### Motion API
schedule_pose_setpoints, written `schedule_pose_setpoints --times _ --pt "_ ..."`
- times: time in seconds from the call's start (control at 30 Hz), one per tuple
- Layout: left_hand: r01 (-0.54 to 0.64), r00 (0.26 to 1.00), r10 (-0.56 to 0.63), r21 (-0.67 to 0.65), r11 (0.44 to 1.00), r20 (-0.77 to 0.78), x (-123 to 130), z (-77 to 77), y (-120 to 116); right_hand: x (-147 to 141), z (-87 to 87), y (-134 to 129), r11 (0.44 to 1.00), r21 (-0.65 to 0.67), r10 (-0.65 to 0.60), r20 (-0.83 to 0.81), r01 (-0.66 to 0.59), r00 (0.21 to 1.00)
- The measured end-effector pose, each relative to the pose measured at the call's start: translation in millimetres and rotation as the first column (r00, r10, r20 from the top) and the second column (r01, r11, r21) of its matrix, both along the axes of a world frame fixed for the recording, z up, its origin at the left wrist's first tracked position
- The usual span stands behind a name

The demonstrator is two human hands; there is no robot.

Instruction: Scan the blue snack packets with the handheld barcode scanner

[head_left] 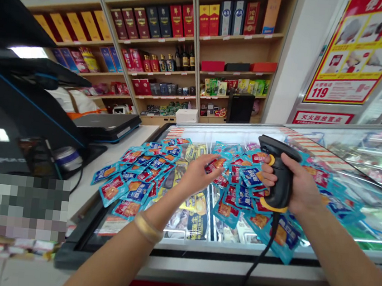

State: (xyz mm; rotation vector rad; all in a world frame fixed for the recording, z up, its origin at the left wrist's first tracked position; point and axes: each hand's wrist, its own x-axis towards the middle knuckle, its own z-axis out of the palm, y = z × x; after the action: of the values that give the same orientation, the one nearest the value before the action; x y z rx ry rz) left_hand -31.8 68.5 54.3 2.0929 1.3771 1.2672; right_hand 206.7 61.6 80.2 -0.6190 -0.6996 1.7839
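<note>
My right hand [301, 182] is wrapped round the grip of a black barcode scanner [284, 184] with yellow trim, held upright over the freezer's glass top. Its black cord [256, 263] hangs down toward the front edge. My left hand [201, 173], with a gold bangle [148, 227] on the wrist, reaches over the middle with fingers apart. Just past its fingertips lie small blue-and-red snack packets [241, 182]; whether the fingers touch one I cannot tell. Another heap of such packets [138, 190] lies to the left, and more packets [331, 198] spread behind the scanner on the right.
Under the glass, the chest freezer [198, 264] holds yellow packages. At the left stand a black checkout machine [37, 113] and a flat black scale [107, 125] on a white counter. Shelves [154, 39] of boxes and bottles line the back, beside a red-and-yellow poster [357, 56].
</note>
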Motion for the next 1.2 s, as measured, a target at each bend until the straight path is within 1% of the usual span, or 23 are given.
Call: schedule_pose_setpoints --times 0.1,0.2,0.3,0.37,0.43,0.53,0.6,0.67,0.73,0.77,0.83,0.9,0.97,1.03,1.1,1.2 --pt "0.083 0.989 -0.072 0.084 0.993 -0.131 41 2.9 7 30 -5.3 4 0.999 -0.021 -0.037 0.009 0.037 0.999" --pt "0.136 0.973 -0.113 0.106 0.985 -0.199 77 -3.8 16 42 -9.5 8 0.998 -0.048 -0.038 -0.011 0.037 0.999" --pt "0.194 0.947 -0.17 0.063 0.979 -0.273 98 -12.0 22 46 -13.8 12 0.998 -0.061 -0.03 -0.037 0.027 0.999" --pt "0.238 0.922 -0.218 0.024 0.971 -0.321 103 -13.5 22 47 -18.6 12 0.998 -0.068 -0.019 -0.058 0.015 0.998" --pt "0.244 0.913 -0.229 0.002 0.97 -0.338 99 -11.8 19 48 -24.4 12 0.997 -0.077 -0.012 -0.086 0.005 0.996" --pt "0.158 0.94 -0.151 -0.001 0.987 -0.307 78 -11.2 9 49 -31.2 9 0.996 -0.082 0.015 -0.098 -0.023 0.995" --pt "0.022 0.957 -0.02 0.005 1.0 -0.288 54 -17.6 2 49 -33.0 6 0.995 -0.085 0.047 -0.109 -0.056 0.993" --pt "-0.156 0.939 0.156 0.023 0.987 -0.305 26 -29.4 -5 49 -33.1 4 0.992 -0.088 0.082 -0.124 -0.093 0.989" --pt "-0.295 0.89 0.293 0.05 0.954 -0.349 1 -42.8 -10 47 -33.2 3 0.989 -0.082 0.112 -0.142 -0.124 0.984" --pt "-0.368 0.852 0.36 0.054 0.928 -0.38 -8 -48.6 -12 47 -33.7 3 0.988 -0.077 0.124 -0.15 -0.136 0.981" --pt "-0.482 0.767 0.438 0.031 0.876 -0.469 -20 -56.4 -13 45 -35.5 4 0.986 -0.074 0.138 -0.162 -0.151 0.977" --pt "-0.57 0.694 0.475 -0.009 0.822 -0.542 -23 -59.3 -12 45 -37.9 5 0.985 -0.076 0.142 -0.166 -0.156 0.976" --pt "-0.614 0.656 0.485 -0.036 0.788 -0.578 -21 -59.4 -10 45 -39.3 8 0.986 -0.067 0.14 -0.163 -0.153 0.977" --pt "-0.615 0.655 0.481 -0.041 0.788 -0.582 -18 -59.3 -7 45 -37.9 9 0.989 -0.04 0.133 -0.152 -0.141 0.979" --pt "-0.59 0.679 0.471 -0.038 0.806 -0.563 -16 -59.7 -6 44 -32.5 9 0.993 -0.007 0.113 -0.132 -0.115 0.985" --pt "-0.548 0.738 0.456 -0.047 0.835 -0.498 -17 -60.2 -6 34 -17.9 5 0.995 0.04 0.095 -0.105 -0.092 0.99"
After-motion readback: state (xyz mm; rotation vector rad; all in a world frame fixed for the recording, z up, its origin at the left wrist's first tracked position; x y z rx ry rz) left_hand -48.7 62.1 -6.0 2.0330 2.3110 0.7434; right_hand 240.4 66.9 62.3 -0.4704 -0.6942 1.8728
